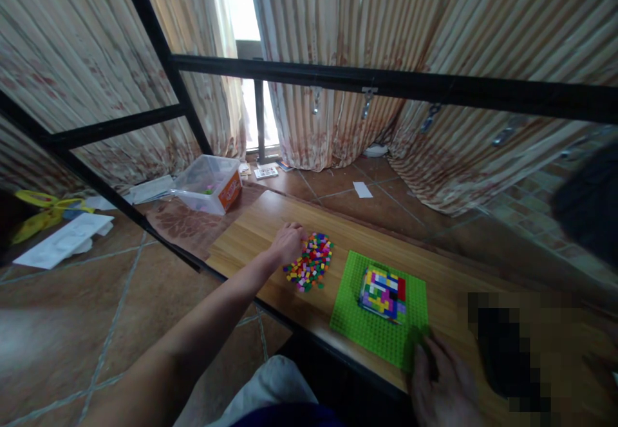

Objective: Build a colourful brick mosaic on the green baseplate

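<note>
My left hand (288, 244) reaches over the upper left edge of a loose pile of small coloured bricks (313, 263) on the wooden table. Its fingers are bent together and point down at the bricks; what lies between the fingertips is hidden. To the right of the pile lies a green studded baseplate (345, 314). A block of multicoloured bricks (383, 292), rectangular in outline, stands on the middle of it. My right hand (443, 375), slightly blurred, has its fingers curled around the baseplate's near right corner.
The wooden table (255, 224) sits beneath a black metal frame (338, 71) with hanging clips. Beyond it, a clear plastic bin (210, 185) stands on the floor. White foam packaging (65, 240) lies at left. A dark, partly pixelated shape (502, 350) is at right.
</note>
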### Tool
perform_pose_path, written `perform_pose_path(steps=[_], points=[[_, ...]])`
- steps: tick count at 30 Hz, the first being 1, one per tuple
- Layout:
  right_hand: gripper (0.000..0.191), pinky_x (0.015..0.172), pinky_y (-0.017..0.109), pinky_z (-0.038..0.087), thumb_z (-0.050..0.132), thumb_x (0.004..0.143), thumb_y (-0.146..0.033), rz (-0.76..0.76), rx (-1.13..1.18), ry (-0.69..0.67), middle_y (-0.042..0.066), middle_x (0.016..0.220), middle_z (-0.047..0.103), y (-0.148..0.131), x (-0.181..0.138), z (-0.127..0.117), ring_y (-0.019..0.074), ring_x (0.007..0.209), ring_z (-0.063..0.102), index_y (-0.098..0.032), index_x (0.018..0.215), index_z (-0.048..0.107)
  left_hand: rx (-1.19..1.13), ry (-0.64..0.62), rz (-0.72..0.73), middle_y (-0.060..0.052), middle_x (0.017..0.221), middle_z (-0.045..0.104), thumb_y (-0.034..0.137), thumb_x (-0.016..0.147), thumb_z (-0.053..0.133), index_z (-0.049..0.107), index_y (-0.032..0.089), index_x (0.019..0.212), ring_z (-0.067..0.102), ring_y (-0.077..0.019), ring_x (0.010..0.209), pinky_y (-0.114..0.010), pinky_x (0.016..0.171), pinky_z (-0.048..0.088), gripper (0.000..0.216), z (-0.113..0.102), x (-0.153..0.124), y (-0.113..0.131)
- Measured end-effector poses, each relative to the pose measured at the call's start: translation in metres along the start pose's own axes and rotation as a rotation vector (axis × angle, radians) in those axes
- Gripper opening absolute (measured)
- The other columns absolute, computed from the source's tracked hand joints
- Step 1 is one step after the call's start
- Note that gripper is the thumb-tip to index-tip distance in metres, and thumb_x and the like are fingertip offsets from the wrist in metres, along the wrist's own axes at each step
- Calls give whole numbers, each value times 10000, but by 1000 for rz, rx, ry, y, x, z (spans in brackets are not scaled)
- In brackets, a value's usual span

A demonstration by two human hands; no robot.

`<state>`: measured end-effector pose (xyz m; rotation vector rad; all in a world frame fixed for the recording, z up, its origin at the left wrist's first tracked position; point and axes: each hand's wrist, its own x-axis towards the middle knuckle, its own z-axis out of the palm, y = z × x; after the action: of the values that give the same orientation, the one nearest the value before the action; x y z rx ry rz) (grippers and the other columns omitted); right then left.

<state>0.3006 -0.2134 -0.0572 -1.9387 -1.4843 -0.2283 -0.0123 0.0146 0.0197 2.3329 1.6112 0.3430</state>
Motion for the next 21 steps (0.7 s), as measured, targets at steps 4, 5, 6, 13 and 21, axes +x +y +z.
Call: perform_pose_path(steps=[4, 5, 6, 13, 21], points=[[503, 967, 462, 449, 401, 922, -512, -32, 7, 12, 176, 1152, 634, 4, -2, 3, 308, 1107, 578, -116, 1067, 675, -18, 36, 9, -96, 1057, 641, 112, 739, 547, 663, 177, 853, 555, -236, 1037, -355, 943, 432, 175, -3, -2, 1], [504, 966, 457, 449, 404, 921, -518, -34, 12, 16, 172, 1144, 637, 4, -2, 3, 304, 1098, 582, -118, 1060, 677, -34, 56, 11, -96, 1033, 644, 109, 738, 549, 658, 175, 845, 560, -234, 1025, -355, 941, 430, 166, -4, -3, 1], [509, 963, 451, 451, 404, 919, -526, -29, 18, 22, 170, 1138, 640, 4, -2, 3, 299, 1085, 587, -118, 1054, 677, -64, 80, 7, -91, 995, 647, 105, 737, 550, 653, 173, 835, 567, -228, 1001, -353, 933, 431, 157, -6, -4, 2], [605, 958, 460, 445, 357, 887, -632, 197, 110, -59, 155, 1170, 625, -6, 6, -13, 306, 1082, 586, -144, 1069, 665, -992, 218, -166, -2, 732, 626, 226, 748, 628, 625, 146, 788, 557, -115, 669, -243, 652, 449, 89, -12, -33, 28], [444, 890, 373, 462, 538, 832, -571, 386, 559, -233, 84, 1086, 684, -96, 26, -30, 237, 997, 627, -211, 1061, 661, -1687, 74, -411, -3, 746, 649, 322, 585, 848, 676, 136, 878, 591, -87, 658, -226, 664, 483, 388, -12, -85, 84]])
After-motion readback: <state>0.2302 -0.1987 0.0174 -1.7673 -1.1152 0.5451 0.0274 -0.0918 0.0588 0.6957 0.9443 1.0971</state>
